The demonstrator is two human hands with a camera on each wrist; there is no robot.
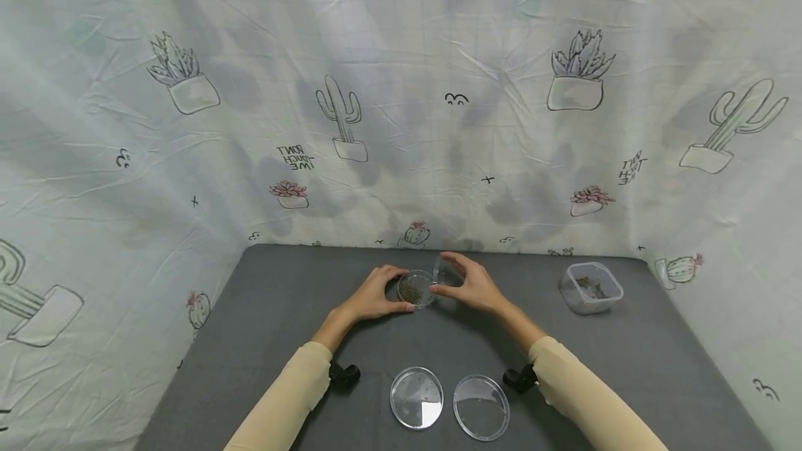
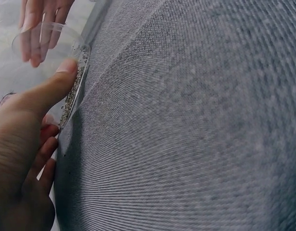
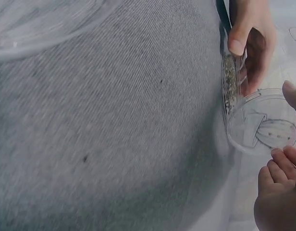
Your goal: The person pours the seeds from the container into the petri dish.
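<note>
Two empty clear dish halves (image 1: pixel 416 397) lie nearest on the grey tabletop (image 1: pixel 250 339), and farther back the left hand (image 1: pixel 376 294) curls its fingers around a seed-filled petri dish (image 1: pixel 415 289) while the right hand (image 1: pixel 470 284) pinches its clear lid (image 1: pixel 438 271) tilted just beside it, with a plastic tub (image 1: pixel 590 287) well off to the right.

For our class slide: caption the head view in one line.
Left hand steadies a seed dish while right hand holds its lid.
</note>
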